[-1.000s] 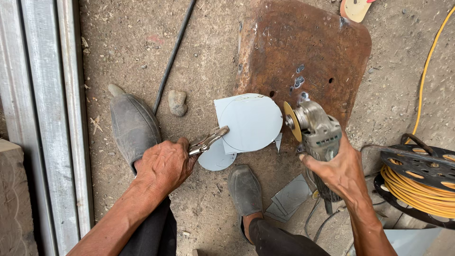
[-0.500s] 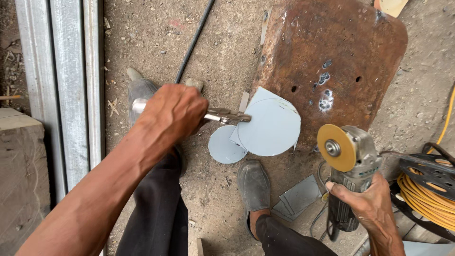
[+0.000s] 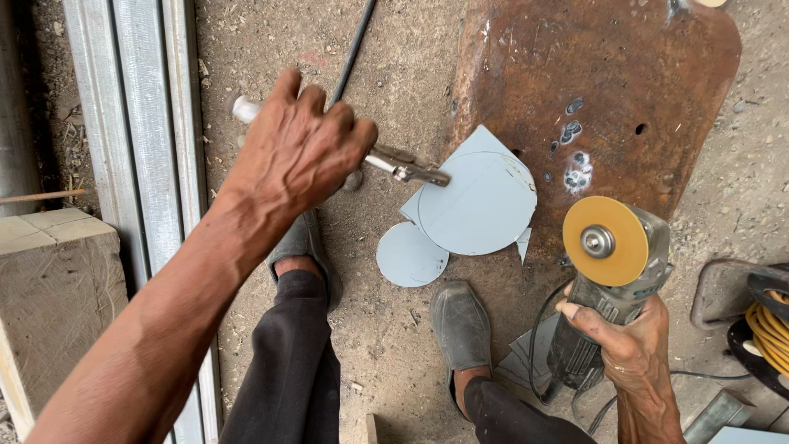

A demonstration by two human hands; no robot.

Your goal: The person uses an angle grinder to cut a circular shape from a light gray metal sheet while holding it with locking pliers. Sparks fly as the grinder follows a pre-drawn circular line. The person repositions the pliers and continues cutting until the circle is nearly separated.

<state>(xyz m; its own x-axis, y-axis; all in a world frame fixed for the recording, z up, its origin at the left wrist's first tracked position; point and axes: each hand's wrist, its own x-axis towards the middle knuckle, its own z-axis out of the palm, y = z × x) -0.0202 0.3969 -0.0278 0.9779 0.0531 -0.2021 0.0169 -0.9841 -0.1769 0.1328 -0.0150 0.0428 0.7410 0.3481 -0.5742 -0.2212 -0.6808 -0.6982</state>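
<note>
Left hand (image 3: 300, 152) is closed around the handles of locking pliers (image 3: 394, 164), whose tip clamps the edge of the pale round metal disc (image 3: 481, 205) lying over the rusty steel plate (image 3: 592, 90). 1 smaller disc (image 3: 411, 255) sits on the floor beside it. Right hand (image 3: 629, 345) is wrapped tight around the angle grinder (image 3: 612, 271), yellow wheel up, clear of the disc. Judgement: keep the clamp firm, meet the edge at a shallow angle.

Soft even daylight; faint shadows; sharp focus throughout

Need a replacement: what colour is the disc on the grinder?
Yellow-orange, with a silver centre nut, on the grinder disc; the head view shows it.
</note>
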